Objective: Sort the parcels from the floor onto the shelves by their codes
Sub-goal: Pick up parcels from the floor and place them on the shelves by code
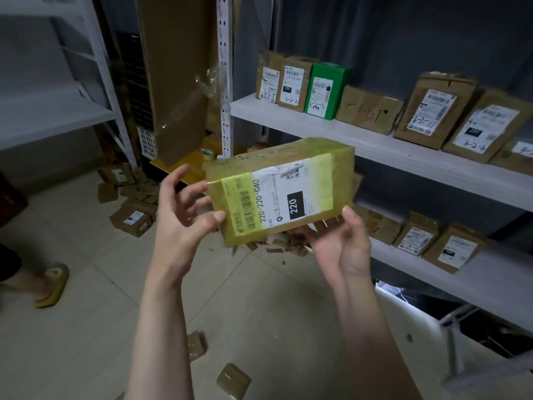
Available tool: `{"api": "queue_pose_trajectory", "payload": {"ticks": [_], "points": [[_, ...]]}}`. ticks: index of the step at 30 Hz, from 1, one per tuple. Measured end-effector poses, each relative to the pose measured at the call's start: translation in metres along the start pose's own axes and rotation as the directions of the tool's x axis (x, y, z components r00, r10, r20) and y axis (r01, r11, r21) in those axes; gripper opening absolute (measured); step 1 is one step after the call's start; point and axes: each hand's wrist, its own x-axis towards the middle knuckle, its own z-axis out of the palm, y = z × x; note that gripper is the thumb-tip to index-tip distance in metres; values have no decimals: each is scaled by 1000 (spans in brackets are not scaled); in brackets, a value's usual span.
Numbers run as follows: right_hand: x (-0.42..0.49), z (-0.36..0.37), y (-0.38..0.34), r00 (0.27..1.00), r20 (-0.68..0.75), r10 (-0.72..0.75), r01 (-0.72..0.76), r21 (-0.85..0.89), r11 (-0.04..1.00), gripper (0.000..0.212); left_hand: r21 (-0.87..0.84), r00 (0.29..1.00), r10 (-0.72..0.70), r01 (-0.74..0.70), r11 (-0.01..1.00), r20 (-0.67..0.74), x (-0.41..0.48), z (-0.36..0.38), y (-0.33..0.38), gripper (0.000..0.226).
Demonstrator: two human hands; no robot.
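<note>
Parcel [281,192] labelled 220-220-C40, grasped at its ends: left hand [181,217] with fingers curled round one, right hand [343,243] cupping the other, before shelves [302,122].

You hold the taped parcel [281,192], label 220-220-C40 facing you. Your left hand [184,220] pinches its left end, and your right hand [341,243] grips its lower right corner. Above and behind the parcel, a white shelf [360,140] carries hand-coded boxes [432,111], with one green box [327,90] among them. Left of the parcel, loose boxes [132,219] lie on the floor [259,298].
</note>
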Motion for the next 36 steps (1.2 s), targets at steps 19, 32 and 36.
{"api": "queue_pose_trajectory", "payload": {"ticks": [19, 32, 36], "points": [[-16, -4, -4, 965, -257, 57, -105, -175, 979, 53, 221, 998, -55, 53, 974, 2, -9, 5, 12, 102], [-34, 25, 36, 827, 396, -398, 522, -804, 286, 100, -290, 796, -605, 588, 755, 37, -15, 42, 3, 51], [-34, 18, 30, 887, 391, -246, 457, -820, 345, 105, -325, 833, -553, 521, 790, -10, -17, 30, -11, 32]]}}
